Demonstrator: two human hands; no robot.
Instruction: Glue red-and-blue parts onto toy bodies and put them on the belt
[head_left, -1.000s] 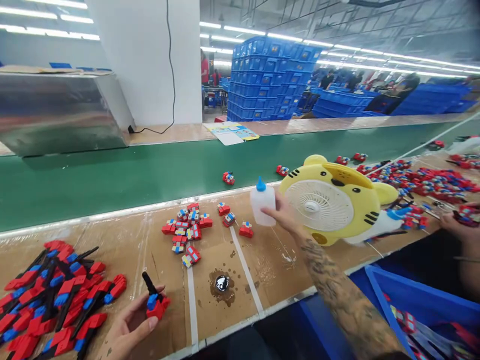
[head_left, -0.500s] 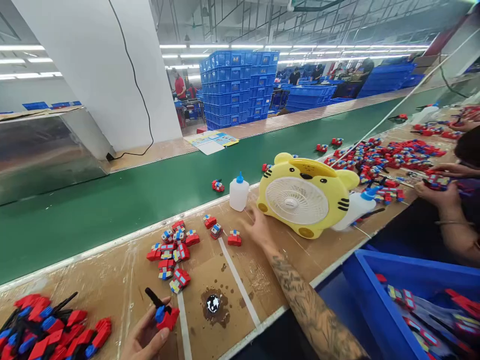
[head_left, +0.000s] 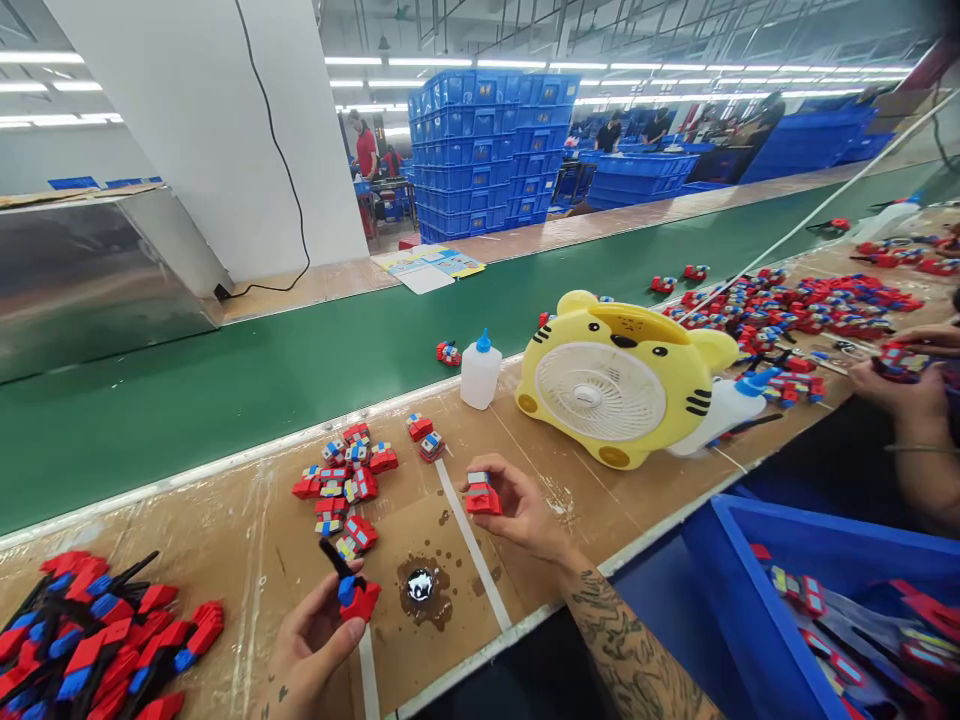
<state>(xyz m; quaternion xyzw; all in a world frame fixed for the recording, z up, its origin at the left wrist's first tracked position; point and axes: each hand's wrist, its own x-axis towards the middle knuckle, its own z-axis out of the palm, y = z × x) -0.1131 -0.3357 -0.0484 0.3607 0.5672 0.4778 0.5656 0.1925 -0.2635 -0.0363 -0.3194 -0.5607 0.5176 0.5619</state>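
My left hand (head_left: pixel 319 625) pinches a red and blue toy part (head_left: pixel 357 594) with a black rod sticking up from it. To its right, my right hand (head_left: pixel 525 510) grips a small red toy piece (head_left: pixel 482 496) with a pale, blue-edged top, just above the cardboard-covered bench. Between and below the two hands lies a small dark round dish (head_left: pixel 420 585) with shiny liquid, ringed by wet spots. A cluster of red, blue and grey toy pieces (head_left: pixel 360 484) lies beyond my left hand. Left of it is a heap of red and blue parts with black rods (head_left: pixel 97 640).
A white squeeze bottle (head_left: pixel 480 380) with a blue tip stands beside a yellow animal-faced fan (head_left: pixel 600 390). Behind runs a green conveyor belt (head_left: pixel 300 360). At right are a blue bin (head_left: pixel 787 600) of parts and a co-worker's hands (head_left: pixel 904 395) holding a toy piece.
My right hand has closed on the red toy piece near the bottle and lifted it slightly. My left hand has moved a little right and up with its part.
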